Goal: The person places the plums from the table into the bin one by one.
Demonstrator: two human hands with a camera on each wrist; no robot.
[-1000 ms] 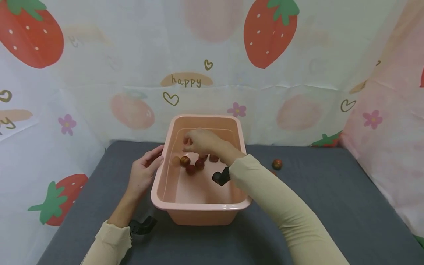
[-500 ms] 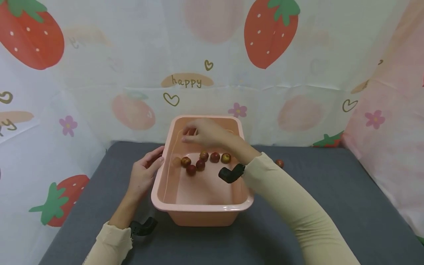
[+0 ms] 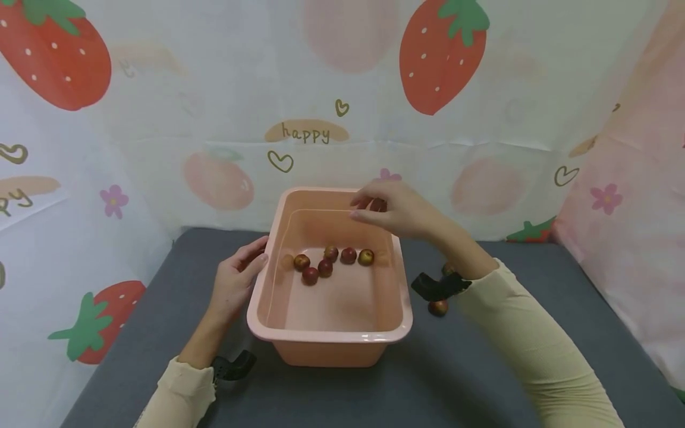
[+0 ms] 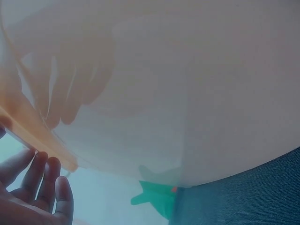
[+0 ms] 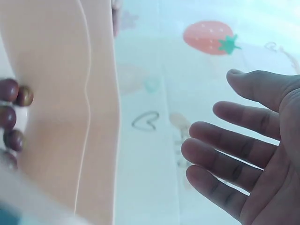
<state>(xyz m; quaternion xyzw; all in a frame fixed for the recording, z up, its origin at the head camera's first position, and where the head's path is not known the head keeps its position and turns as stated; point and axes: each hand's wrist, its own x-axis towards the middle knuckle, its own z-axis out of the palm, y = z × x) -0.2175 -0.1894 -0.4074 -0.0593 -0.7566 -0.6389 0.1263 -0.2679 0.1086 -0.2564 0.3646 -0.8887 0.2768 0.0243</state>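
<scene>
Hands (image 3: 233,279) at pink tub (image 3: 332,354), fruits (image 3: 325,267) inside

The right hand (image 3: 400,209), fingers relaxed, hovers higher than the left hand (image 3: 233,278).

From where I stand, the right hand (image 3: 393,208) has swung from the twelve o'clock end of the pink basin (image 3: 332,336) to its one o'clock corner; the sleeve (image 3: 535,339) went along, uncovering a reddish fruit (image 3: 437,308) outside at four o'clock.
</scene>
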